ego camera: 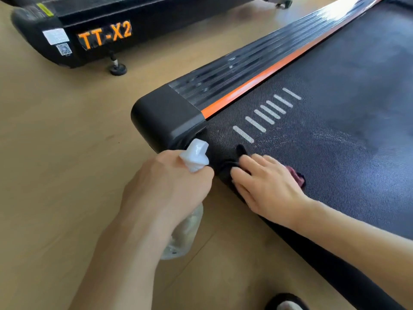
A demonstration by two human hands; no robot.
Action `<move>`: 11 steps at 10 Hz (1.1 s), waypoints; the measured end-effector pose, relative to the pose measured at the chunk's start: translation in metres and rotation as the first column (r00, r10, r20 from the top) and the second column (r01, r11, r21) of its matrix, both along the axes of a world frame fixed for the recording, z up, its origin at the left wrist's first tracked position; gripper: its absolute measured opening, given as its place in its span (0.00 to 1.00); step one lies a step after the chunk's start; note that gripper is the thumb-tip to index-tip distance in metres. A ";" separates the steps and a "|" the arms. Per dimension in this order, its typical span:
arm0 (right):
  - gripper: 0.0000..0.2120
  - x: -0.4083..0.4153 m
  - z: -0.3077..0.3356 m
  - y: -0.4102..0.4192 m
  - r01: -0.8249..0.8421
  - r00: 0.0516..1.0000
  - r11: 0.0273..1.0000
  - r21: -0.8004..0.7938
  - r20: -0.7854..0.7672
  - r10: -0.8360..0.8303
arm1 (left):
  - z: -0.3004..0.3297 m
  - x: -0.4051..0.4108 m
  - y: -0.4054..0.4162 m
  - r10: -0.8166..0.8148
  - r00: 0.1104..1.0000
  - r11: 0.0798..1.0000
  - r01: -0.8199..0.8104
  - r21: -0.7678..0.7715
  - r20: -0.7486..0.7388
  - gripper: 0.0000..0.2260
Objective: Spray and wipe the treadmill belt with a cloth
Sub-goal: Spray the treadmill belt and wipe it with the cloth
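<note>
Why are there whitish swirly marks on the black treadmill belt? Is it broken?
Not visibly broken. The treadmill belt shows pale curved smears past the right hand, likely wiping residue or dust. The cloth lies bunched near the corner.

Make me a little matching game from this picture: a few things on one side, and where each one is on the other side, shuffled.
Things:
1. clear plastic spray bottle with a white nozzle
2. dark cloth with a reddish patch
3. orange stripe
4. orange "TT-X2" lettering

Places:
A. on the side of the second black treadmill at the back
B. under the right hand, on the black textured treadmill belt
C. gripped in the left hand, over the wooden floor
D. along the belt's edge, beside the ribbed side rail

Pairs: 1-C, 2-B, 3-D, 4-A
</note>
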State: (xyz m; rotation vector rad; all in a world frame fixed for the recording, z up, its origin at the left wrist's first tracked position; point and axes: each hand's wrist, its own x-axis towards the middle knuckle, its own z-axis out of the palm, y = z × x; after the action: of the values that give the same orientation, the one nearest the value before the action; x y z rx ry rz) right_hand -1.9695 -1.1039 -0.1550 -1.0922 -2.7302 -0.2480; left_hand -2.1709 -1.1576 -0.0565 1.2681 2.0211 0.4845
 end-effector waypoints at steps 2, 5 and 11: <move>0.05 0.025 0.005 -0.022 -0.090 0.990 0.996 0.015 0.111 0.088 | 0.007 -0.014 -0.006 -0.021 0.999 0.999 0.022 0.044 -0.028 0.07; 0.03 -0.015 -0.004 0.000 -0.019 0.998 1.000 0.010 0.055 0.019 | -0.003 -0.003 -0.002 -0.071 0.995 0.996 0.074 0.048 -0.070 0.16; 0.05 0.007 -0.012 -0.029 -0.160 0.954 0.987 0.013 0.258 0.151 | 0.006 -0.031 -0.010 0.027 0.999 0.995 -0.024 0.096 -0.031 0.17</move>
State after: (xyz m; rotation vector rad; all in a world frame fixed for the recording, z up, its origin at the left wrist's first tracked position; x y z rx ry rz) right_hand -1.9626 -1.1332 -0.1669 -0.8836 -3.0081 -0.4386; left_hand -2.2016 -1.1677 -0.0509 1.3158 2.0647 0.5831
